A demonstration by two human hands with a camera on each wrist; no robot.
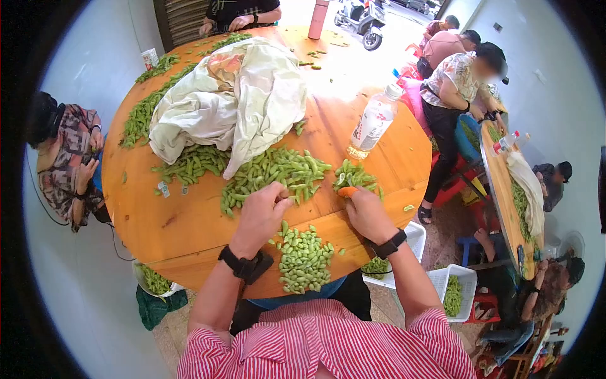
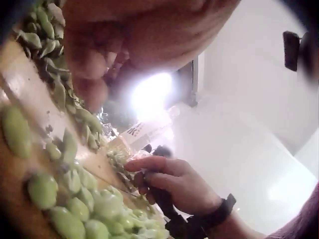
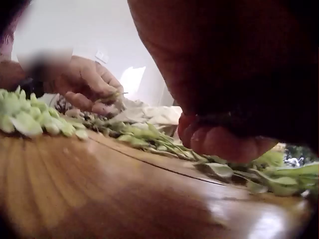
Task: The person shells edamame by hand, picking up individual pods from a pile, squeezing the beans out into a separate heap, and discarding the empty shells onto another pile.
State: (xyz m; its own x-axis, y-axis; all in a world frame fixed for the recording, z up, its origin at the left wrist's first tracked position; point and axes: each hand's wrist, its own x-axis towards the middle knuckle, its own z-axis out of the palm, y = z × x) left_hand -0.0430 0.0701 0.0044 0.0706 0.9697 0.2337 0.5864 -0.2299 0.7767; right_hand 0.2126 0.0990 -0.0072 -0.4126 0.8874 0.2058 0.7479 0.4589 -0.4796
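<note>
The left hand [image 1: 260,211] is over the near edge of the green pods [image 1: 278,169]; in the right wrist view its thumb and fingers pinch a small greenish pod [image 3: 117,94]. To its right, the right hand [image 1: 372,216] grips a small orange object [image 1: 346,191] beside a smaller group of pods [image 1: 357,175]. What lies inside the right fingers is hidden. Between the wrists, a pile of shelled green beans [image 1: 305,259] lies near the table's front edge, also seen large in the left wrist view [image 2: 94,214].
A pale cloth [image 1: 265,95] lies over pods on the round wooden table [image 1: 189,221]. A clear bottle [image 1: 374,123] stands at right, a pink flask [image 1: 319,19] at the back. White baskets [image 1: 466,287] are below right. Several people sit or stand around.
</note>
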